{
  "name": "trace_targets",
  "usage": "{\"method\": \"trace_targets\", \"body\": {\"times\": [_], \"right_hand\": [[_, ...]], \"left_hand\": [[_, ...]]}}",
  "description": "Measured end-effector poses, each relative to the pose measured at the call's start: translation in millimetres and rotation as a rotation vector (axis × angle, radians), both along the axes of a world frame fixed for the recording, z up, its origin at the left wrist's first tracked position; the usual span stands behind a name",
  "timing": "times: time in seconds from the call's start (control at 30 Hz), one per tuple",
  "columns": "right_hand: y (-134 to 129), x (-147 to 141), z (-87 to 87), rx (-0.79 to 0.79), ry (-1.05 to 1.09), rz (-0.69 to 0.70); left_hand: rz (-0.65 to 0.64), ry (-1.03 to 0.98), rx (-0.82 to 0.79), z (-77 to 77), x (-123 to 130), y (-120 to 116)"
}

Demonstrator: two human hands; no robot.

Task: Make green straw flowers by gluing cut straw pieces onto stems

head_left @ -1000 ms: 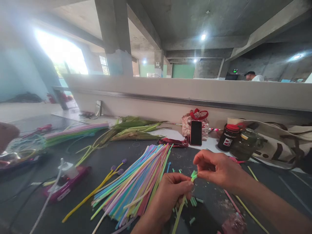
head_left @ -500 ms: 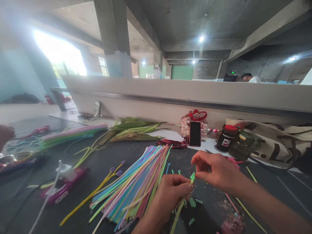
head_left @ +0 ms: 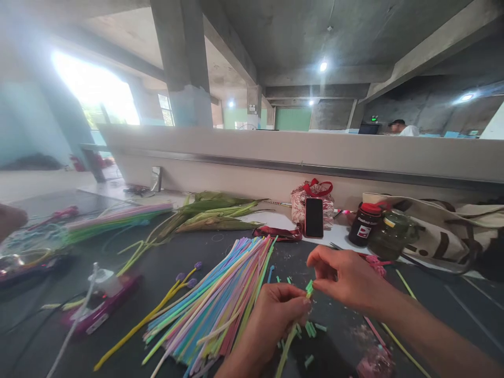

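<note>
Thumb and fingers of my left hand (head_left: pixel 281 312) are closed on a yellow-green stem (head_left: pixel 286 349), which runs down toward the bottom edge. Small green pieces (head_left: pixel 309 287) sit at the stem's upper end. My right hand (head_left: pixel 342 275) has its thumb and fingertips at these green pieces, its fingers curled; the exact contact is too small to make out. Several cut green pieces (head_left: pixel 310 329) lie on the dark table below the hands. Left of my left hand a fanned bundle of pastel straws (head_left: pixel 212 299) lies on the table.
Yellow stems with purple tips (head_left: pixel 157 304), a purple device (head_left: pixel 102 310) and green husks (head_left: pixel 216 210) lie leftward. Behind stand a phone (head_left: pixel 314 218), a black bottle (head_left: pixel 364 224) and a canvas bag (head_left: pixel 441 231). Another person's hand (head_left: pixel 11 220) shows at the left edge.
The view has shifted slightly. My two hands stay nearly in place at the green pieces, with my right fingertips a little lower against them.
</note>
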State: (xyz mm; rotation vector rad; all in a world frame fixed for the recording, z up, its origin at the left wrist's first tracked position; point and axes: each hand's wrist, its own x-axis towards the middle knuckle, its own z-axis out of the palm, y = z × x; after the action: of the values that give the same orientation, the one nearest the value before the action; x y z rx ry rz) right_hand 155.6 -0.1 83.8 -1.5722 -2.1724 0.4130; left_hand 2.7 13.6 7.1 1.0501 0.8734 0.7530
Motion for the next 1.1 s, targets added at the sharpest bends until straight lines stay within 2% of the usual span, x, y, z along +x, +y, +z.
{"method": "trace_targets", "body": {"times": [0.1, 0.23, 0.4, 0.53, 0.67, 0.83, 1.1], "right_hand": [[-3, 3, 6.3, -0.032, 0.113, -0.020], [-7, 11, 6.6, -0.056, 0.401, -0.084], [-8, 15, -24.1, -0.156, 0.761, -0.150], [-9, 8, -50.5, -0.273, 0.937, -0.079], [-6, -1, -67.6, -0.353, 1.085, 0.005], [-3, -6, -75.2, -0.359, 1.139, 0.064], [-1, -8, -73.2, -0.276, 1.087, 0.021]], "left_hand": [[0.002, 0.005, -0.004, -4.1, 0, 2], [0.035, -0.087, -0.050, -7.5, -1, 2], [0.051, -0.264, -0.112, -1.3, -2, -4], [0.021, -0.343, -0.144, -0.8, -1, -8], [-0.003, -0.346, -0.135, -3.6, 1, -9], [0.026, -0.344, -0.093, -1.9, 3, -9], [0.120, -0.262, 0.010, -5.0, 8, -6]]}}
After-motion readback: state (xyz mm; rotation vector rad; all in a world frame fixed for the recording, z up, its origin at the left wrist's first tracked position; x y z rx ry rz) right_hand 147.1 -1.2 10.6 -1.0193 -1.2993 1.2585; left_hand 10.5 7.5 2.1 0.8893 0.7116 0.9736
